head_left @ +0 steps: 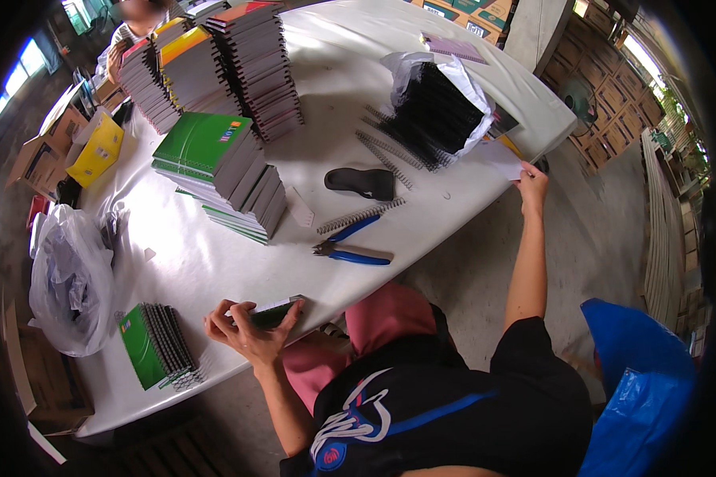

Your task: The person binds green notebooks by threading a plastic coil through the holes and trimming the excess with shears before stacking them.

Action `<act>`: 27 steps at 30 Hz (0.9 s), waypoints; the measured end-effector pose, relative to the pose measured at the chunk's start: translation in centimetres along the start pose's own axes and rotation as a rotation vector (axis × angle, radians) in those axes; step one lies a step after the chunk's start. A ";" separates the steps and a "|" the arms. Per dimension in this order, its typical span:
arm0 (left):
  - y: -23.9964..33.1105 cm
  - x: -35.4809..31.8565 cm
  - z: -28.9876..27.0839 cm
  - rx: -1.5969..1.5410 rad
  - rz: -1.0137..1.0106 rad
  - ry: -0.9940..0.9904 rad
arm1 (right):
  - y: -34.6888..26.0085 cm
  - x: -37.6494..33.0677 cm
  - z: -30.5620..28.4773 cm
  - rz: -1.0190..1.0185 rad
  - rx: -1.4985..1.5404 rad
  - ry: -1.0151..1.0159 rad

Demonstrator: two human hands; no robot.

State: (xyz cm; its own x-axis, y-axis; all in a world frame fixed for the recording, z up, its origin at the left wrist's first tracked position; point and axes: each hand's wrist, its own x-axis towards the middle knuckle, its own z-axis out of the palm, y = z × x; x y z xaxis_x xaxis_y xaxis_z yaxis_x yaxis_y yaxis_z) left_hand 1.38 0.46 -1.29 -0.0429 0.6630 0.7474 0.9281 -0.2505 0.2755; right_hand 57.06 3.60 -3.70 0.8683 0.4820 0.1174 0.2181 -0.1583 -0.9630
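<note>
Chiefly, one green notebook point(272, 313) was on record at the near edge of the white table point(215, 262), held on edge in the left hand point(245, 332), thumb along one side and fingers curled over the other, so the hand was closed around it. It looked light and fairly stiff across the covers, likely to flex or fan open along the unbound side; judged best taken across the spine edge or with both covers pinched together, since glossy covers may slip. Right hand point(531, 181) was stretched to the far table edge, fingertips on a sheet of white paper point(501, 159); whether it pinched the sheet or only touched it could not be told. To the left of the notebook: a small pile of bound green notebooks point(157, 346), spirals showing. Beyond it, mid-table: blue-handled pliers point(350, 253), a loose wire spiral point(362, 215) just above them, a black curved object point(361, 182), kind uncertain. Farther back: a slumped stack of green-covered notebooks point(223, 171), tall stacks of grey-edged notebooks point(254, 67), and a white bag of black spirals point(437, 107) with several spilled beside it. Left of the table: a clear plastic bag point(70, 278) and cardboard boxes point(52, 139). Another person point(131, 28) sat at the far end. A blue plastic bag point(644, 381) lay on the floor at the right.
</note>
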 end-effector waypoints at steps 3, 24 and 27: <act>0.3 0.2 -0.3 0.043 0.010 0.008 | 0.5 2.1 0.3 0.098 0.096 0.011; 0.2 -1.3 0.4 0.005 -0.110 0.068 | -12.5 -14.3 18.1 -0.894 -0.534 -0.549; 0.9 -0.7 0.2 0.061 -0.066 0.212 | -9.9 -11.8 22.4 -0.869 -0.971 -0.462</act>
State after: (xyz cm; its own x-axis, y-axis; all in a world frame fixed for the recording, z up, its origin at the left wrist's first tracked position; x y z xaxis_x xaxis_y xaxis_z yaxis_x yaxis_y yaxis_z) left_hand 2.37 -0.08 -1.72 -0.1753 0.5116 0.8412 0.9410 -0.1641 0.2959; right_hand 34.67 18.73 -0.99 0.1117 0.9432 0.3129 0.9937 -0.1020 -0.0471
